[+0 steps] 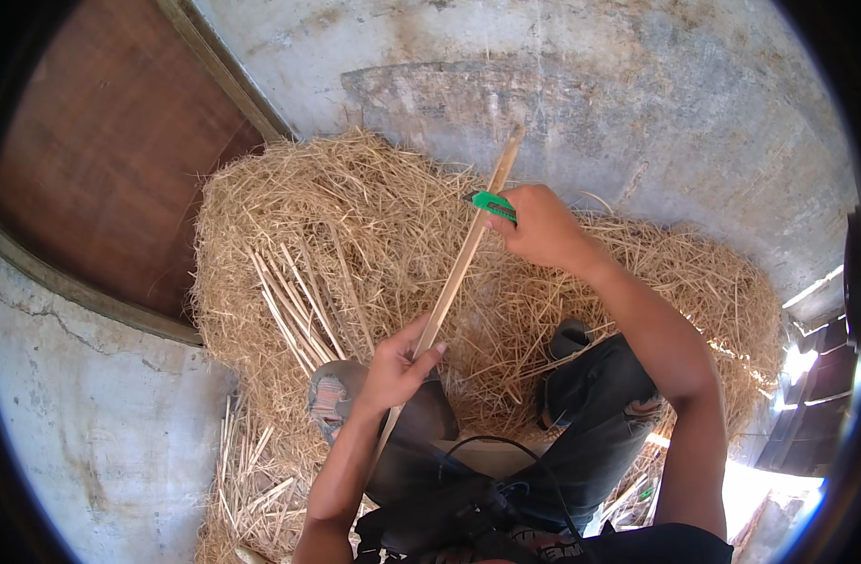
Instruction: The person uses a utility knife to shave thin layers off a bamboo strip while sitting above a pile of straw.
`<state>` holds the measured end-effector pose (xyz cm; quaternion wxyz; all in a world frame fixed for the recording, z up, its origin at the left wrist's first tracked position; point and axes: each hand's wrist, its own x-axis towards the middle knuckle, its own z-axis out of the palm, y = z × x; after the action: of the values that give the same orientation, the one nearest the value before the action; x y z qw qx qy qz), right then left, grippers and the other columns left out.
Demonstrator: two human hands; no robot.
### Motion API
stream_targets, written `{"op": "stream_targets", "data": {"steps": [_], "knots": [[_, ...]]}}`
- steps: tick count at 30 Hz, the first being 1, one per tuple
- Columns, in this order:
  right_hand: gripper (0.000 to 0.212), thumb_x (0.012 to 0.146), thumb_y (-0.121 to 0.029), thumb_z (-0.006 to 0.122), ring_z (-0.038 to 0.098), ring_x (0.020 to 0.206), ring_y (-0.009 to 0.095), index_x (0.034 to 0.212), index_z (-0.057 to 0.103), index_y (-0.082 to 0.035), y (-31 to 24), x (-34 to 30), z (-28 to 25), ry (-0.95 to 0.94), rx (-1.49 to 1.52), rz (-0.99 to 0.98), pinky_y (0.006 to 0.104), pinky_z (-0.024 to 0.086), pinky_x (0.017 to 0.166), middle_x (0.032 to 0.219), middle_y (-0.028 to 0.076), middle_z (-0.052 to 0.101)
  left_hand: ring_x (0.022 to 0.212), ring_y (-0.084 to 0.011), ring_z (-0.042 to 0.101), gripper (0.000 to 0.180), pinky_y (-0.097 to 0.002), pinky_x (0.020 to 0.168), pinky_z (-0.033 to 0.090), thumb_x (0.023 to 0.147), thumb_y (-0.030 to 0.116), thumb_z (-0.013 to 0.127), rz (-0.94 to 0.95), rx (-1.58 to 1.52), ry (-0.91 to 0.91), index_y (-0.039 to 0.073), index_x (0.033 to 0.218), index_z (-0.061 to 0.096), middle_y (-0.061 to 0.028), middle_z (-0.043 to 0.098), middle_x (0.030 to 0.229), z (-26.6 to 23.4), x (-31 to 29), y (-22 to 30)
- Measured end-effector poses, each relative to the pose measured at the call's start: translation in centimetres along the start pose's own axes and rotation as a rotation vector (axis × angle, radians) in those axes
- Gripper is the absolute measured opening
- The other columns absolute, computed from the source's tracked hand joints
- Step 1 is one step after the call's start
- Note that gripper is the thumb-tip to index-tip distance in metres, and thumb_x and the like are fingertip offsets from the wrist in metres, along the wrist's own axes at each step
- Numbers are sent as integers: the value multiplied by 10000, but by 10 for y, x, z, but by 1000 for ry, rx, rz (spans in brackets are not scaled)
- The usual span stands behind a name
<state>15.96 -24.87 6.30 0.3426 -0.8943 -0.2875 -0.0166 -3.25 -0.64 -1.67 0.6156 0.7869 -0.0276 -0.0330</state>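
A weathered wall (pixel 656 103) backs heaped straw (pixel 355 197), over which a long pale strip (pixel 454 277) slants upward; the left hand (pixel 393 371) closes its fingers around it, while the right hand (pixel 543 226) curls tightly around a green utility knife (pixel 493 203) crossing the strip.

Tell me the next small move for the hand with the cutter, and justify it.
Probably a short, light stroke of the green cutter toward the far end of the pale strip. The right hand holds the cutter across the strip's upper part, while the left hand grips it lower down, so that stroke would lead away from those fingers.
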Motion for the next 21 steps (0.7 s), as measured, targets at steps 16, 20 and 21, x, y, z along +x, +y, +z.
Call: {"op": "stream_targets", "data": {"steps": [16,20,21], "knots": [[435,921,-480,781,541,503,148,934,776,-45,-18,-10,21,-468,322,28,354,438,493,559,19,541,654,-7,490,591,-198,558,405,985,38,696,31,-61,137,-44,1525,470,75,580,819,-12,0,-4],[416,953,-447,762,481,465,81,1042,749,-41,-10,-2,10,-214,631,239,290,396,445,561,-41,466,659,-34,496,582,-243,587,406,992,72,695,33,-20,0,-42,1520,479,61,539,728,-13,-5,5],[410,957,-434,763,466,458,68,1054,738,-36,-7,-1,13,-188,679,245,279,381,436,564,-53,451,671,-52,519,582,-251,599,423,978,68,704,58,85,-37,-43,1509,493,37,560,757,-13,-5,7]]}}
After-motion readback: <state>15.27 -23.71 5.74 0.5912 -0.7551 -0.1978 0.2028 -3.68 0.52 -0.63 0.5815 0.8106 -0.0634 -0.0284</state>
